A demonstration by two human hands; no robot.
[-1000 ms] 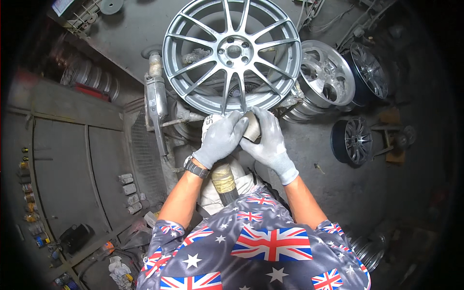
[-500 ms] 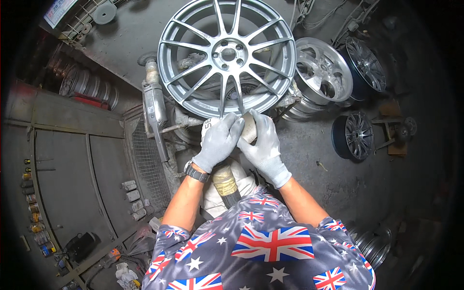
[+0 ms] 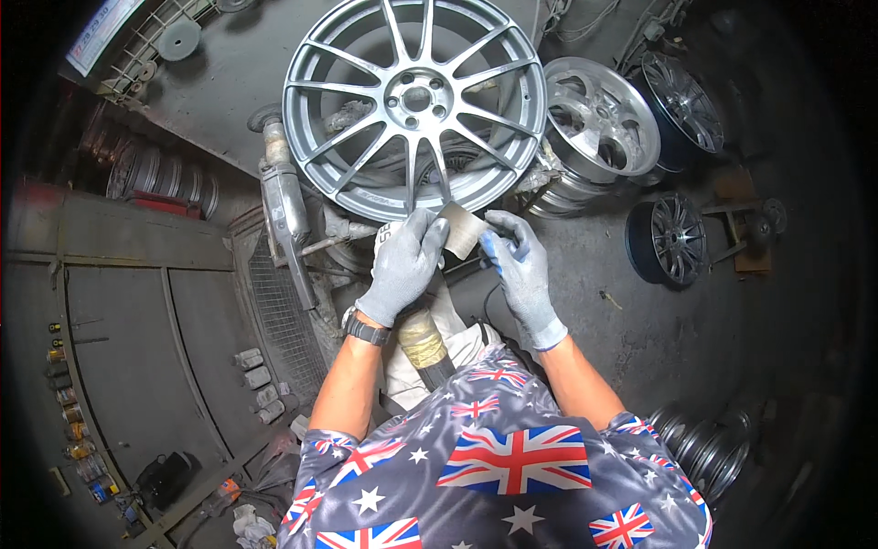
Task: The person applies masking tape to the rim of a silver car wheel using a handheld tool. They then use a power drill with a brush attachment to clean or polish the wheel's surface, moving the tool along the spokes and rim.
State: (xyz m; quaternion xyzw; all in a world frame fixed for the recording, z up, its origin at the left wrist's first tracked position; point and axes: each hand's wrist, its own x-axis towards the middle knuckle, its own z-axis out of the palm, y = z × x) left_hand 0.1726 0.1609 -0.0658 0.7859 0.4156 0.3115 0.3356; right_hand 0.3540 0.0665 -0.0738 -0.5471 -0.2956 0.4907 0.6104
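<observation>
A small beige sheet that looks like sandpaper point(image 3: 463, 229) is held up between my gloved hands. My left hand point(image 3: 404, 263) pinches its left edge between thumb and fingers. At its right edge are the thumb and bent fingertips of my right hand point(image 3: 523, 274), whose glove has blue smudges on the fingers. Just beyond the sheet, a silver multi-spoke wheel rim point(image 3: 416, 99) rests on a stand, face up. White material with dark print point(image 3: 384, 236) shows beside my left fingers, partly hidden by them.
A grey metal arm point(image 3: 285, 215) of the stand rises left of the rim. Further rims point(image 3: 604, 119) lie at right, with a dark one point(image 3: 666, 240) on the floor. Below my hands is a tape-wrapped cylinder point(image 3: 422, 340). Small cans point(image 3: 254, 366) line the left side.
My right hand has moved right and down, away from my left, and more of the beige sheet shows. The rim sits slightly further left and higher in view.
</observation>
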